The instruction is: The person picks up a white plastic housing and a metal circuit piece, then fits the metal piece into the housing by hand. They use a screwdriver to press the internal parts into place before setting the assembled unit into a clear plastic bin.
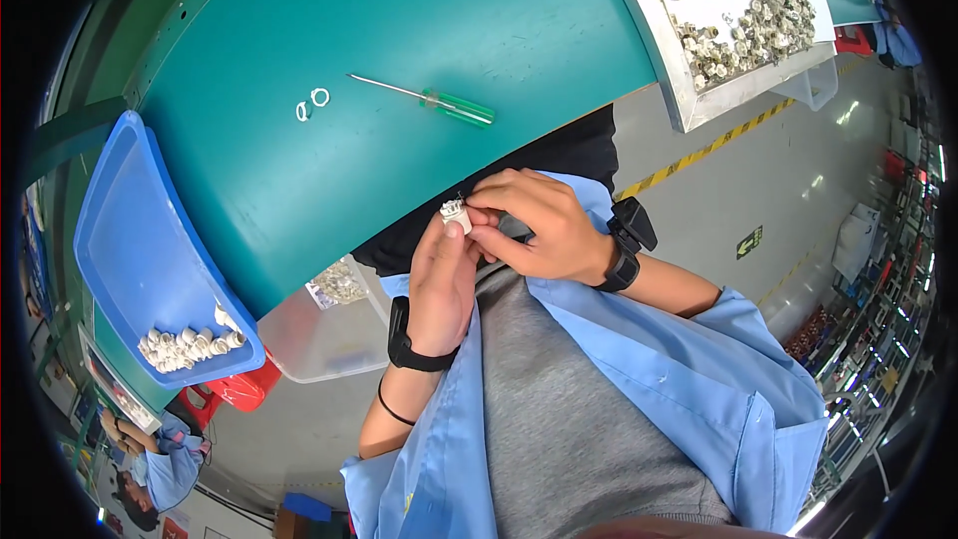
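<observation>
A small white cylindrical plastic fitting (456, 218) with a notched top is held up in front of my body, close to the table's near edge. My left hand (441, 279) grips it from below, the thumb pressed on its near side. My right hand (539, 225) is closed at the fitting's right side, its fingertips against it. A tiny dark detail shows at the top by the right fingertips, too small to name. On the green table lie a screwdriver (459, 108) with a green handle and two white rings (319, 97).
At the left a blue tray (140, 230) holds several white fittings (185, 347). A metal-edged tray (674, 60) with many small metallic parts (748, 25) stands at the far right. A clear bin (329, 339) sits below the table edge. Another person (165, 459) works at lower left.
</observation>
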{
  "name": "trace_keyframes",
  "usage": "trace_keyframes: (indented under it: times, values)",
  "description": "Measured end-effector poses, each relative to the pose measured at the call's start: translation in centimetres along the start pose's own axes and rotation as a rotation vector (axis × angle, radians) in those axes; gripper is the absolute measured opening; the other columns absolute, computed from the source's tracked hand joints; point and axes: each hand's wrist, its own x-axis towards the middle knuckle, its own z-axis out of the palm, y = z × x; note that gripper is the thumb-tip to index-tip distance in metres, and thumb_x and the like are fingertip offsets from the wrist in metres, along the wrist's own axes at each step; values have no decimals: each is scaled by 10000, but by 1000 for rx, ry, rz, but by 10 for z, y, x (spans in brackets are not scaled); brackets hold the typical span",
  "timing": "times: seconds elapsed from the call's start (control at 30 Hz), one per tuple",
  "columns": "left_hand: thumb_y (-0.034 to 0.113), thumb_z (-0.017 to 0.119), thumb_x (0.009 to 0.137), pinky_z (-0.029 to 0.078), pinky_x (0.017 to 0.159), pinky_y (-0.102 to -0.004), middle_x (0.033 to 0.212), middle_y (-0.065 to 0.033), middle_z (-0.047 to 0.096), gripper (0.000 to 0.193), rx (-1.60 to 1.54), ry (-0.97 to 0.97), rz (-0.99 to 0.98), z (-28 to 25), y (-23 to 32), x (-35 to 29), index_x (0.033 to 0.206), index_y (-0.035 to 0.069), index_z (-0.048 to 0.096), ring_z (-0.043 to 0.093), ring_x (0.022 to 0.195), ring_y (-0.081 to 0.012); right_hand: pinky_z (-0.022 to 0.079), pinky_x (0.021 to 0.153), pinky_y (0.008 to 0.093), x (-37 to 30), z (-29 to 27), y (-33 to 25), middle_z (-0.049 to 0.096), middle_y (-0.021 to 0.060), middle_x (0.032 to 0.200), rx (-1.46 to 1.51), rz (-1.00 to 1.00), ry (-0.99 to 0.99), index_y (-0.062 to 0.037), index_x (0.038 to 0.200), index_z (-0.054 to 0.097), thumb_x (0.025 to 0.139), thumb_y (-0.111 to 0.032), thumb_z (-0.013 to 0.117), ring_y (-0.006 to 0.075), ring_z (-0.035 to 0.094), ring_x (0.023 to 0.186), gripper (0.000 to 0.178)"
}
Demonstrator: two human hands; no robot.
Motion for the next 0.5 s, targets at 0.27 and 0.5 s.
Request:
trace_keyframes:
  times: [0.27, 0.5]
  values:
    - [294, 421, 1092, 417, 869, -307, 1106, -63, 603, 335, 6, 0, 44, -4, -5, 6, 1175, 10, 576, 533, 973, -142, 522, 670, 338, 3, 5, 9, 721, 139, 926, -81, -80, 4, 34, 1036, 684, 796, -63, 779, 249, 676, 729, 276]
    - [263, 410, 1098, 419, 933, -312, 1104, -63, 590, 313, 35, 27, 119, 2, -7, 12, 1170, -4, 555, 533, 1001, -142, 558, 736, 382, 2, 8, 17, 724, 166, 928, -151, -136, 14, 69, 1040, 682, 794, -68, 783, 292, 696, 783, 299]
